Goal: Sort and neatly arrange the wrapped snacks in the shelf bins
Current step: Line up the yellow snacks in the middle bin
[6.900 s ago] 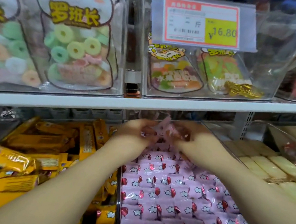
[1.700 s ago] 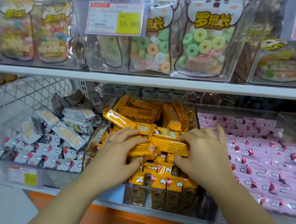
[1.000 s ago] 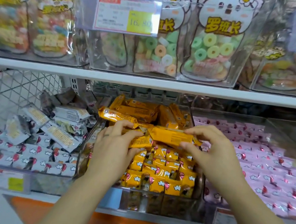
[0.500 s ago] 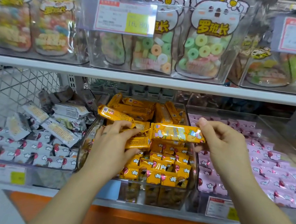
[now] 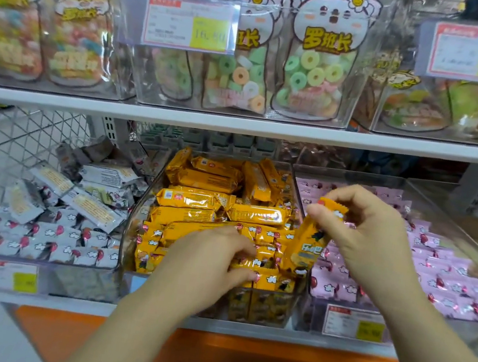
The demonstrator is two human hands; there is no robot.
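A clear middle bin (image 5: 131, 226) holds yellow wrapped snack bars (image 5: 191, 200), loose ones piled at the back and neat rows at the front. My right hand (image 5: 369, 234) pinches one yellow bar (image 5: 307, 246) by its top end, and the bar hangs almost upright over the bin's right front corner. My left hand (image 5: 214, 257) lies in the front rows with its fingers curled round the yellow packets there. The pink wrapped snacks (image 5: 441, 273) fill the bin on the right in tidy rows. White and grey wrapped snacks (image 5: 71, 217) lie jumbled in the left bin.
The upper shelf (image 5: 240, 123) carries clear bins of ring-candy bags (image 5: 316, 68) with price tags (image 5: 189, 24). A wire mesh panel (image 5: 21, 133) stands at the back left. An orange base panel (image 5: 204, 361) runs below the lower shelf's edge.
My right hand has turned its yellow bar from level to almost upright and lowered it toward the bin's right front. My left hand has dropped from the loose bars to the front rows.
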